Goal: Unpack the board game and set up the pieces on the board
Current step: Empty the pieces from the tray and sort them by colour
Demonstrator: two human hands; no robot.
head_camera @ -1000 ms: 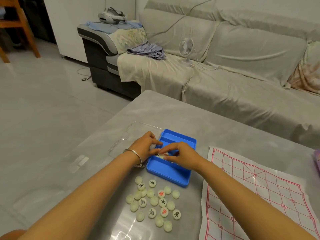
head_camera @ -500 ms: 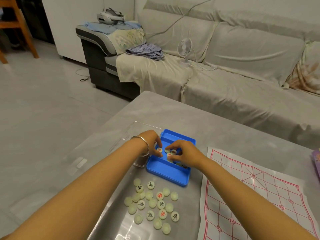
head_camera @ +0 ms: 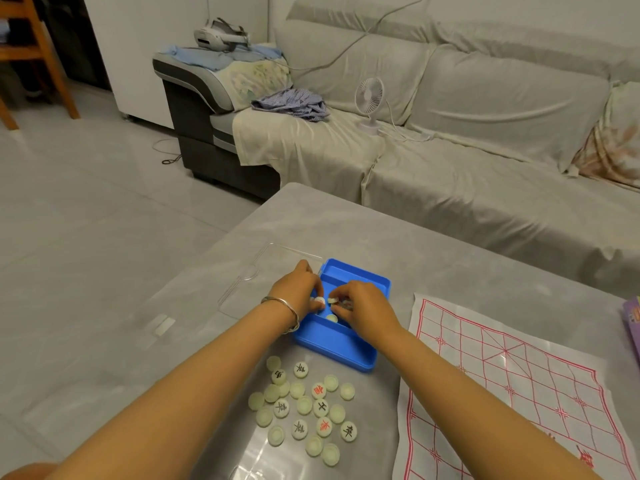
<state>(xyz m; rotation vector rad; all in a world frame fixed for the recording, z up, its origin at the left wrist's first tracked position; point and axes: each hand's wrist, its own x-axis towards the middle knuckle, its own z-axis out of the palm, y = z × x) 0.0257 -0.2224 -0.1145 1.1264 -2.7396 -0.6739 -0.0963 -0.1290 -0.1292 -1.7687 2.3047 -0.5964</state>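
While both hands reach into the blue box point(head_camera: 334, 346), the left hand point(head_camera: 300, 289) curls its fingers point(head_camera: 316, 292) round a white disc point(head_camera: 319, 301), and the right hand point(head_camera: 364, 306) pinches a second disc point(head_camera: 332, 300) at its fingertips. The two held discs sit just beside each other over the box interior. One loose disc point(head_camera: 331, 318) lies inside the box, directly below the fingertips. Nearer the person than the fingers, a heap of discs point(head_camera: 304, 407) lies on the bench point(head_camera: 450, 265), some showing black or red characters, others blank. Right of the right fingers lies the red-lined paper board point(head_camera: 502, 393). Left of the left fingers, just beside the box, lies a clear lid point(head_camera: 249, 289).
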